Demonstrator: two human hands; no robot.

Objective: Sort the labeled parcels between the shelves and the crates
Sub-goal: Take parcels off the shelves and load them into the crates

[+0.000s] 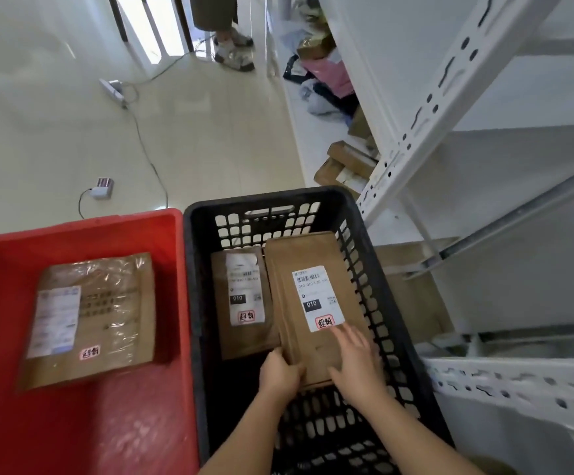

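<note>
Shelving: the white metal rack point(426, 108) stands on my right, just beside the black crate; its near shelves look bare, with some loose parcels point(347, 159) on the floor level farther along
Red crate: the red crate point(83, 423) is on my left, touching the black one along its side; one wrapped parcel point(107, 320) lies flat in it, label up
Black crate: the black crate point(391, 303) is in front of me, with lattice walls and floor; its near half holds nothing
Parcel I handle: the large brown parcel point(313, 255) lies in the black crate against the right wall, its white label point(317, 298) up, and its left edge seems to rest over the smaller parcel point(223, 303) beside it
Left hand: my left hand point(280, 373) is curled around the near left corner of the large parcel, fingers under or against the edge, I cannot tell which
Right hand: my right hand point(357, 359) lies spread flat on top, fingertips point(342, 332) just touching the bottom of the label
Step, as I judge: I am either settling it or starting to lift it
Risk: the parcel looks thin, so held only at the near end it may bend or slip back
Risk: a corner may catch in the lattice wall
Risk: my fingers cover part of the label, so I may misread where it belongs
</note>
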